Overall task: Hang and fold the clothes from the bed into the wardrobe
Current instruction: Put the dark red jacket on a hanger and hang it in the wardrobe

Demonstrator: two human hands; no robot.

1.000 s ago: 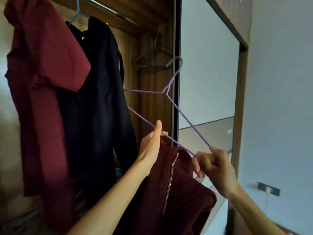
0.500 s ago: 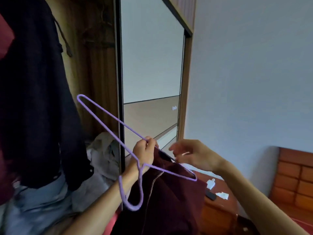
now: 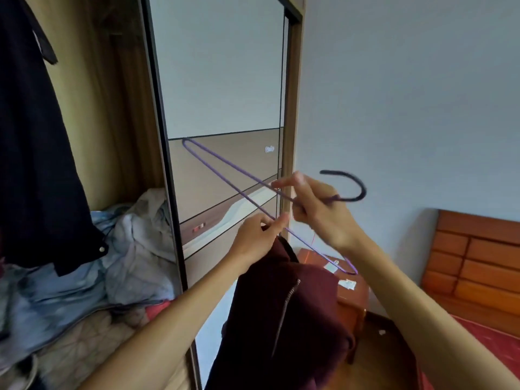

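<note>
The hanger [image 3: 233, 164] has swung round: half a second ago its hook dangled by the left wrist, and now the hook [image 3: 355, 192] points up and to the right, with the right hand [image 3: 318, 204], empty a moment back, clenched round the wire just below it. The purple frame runs slantwise from upper left to lower right across the hands. The left hand [image 3: 257, 235] pinches the collar of the maroon jacket [image 3: 281, 319] right up against the lower wire, and the jacket hangs from that pinch, zip facing us, in front of the wardrobe [image 3: 112, 108], not yet on the hanger. Round the room: a pale blue wall [image 3: 408, 94] on the right, the wardrobe's sliding door [image 3: 225, 80] dead ahead, a wooden floor [image 3: 371, 347] below. Low right, the bed [image 3: 495, 344] in a red cover, backed by an orange-brown headboard [image 3: 478, 263]. Between bed and wardrobe stands a bedside cabinet [image 3: 354, 302], partly hidden behind the jacket, with white scraps [image 3: 347, 284] on its surface, too small to read. Inside the wardrobe a dark garment [image 3: 33, 136] hangs at left, above a rumpled pile of clothes [image 3: 135, 249] in pale blue and grey.
</note>
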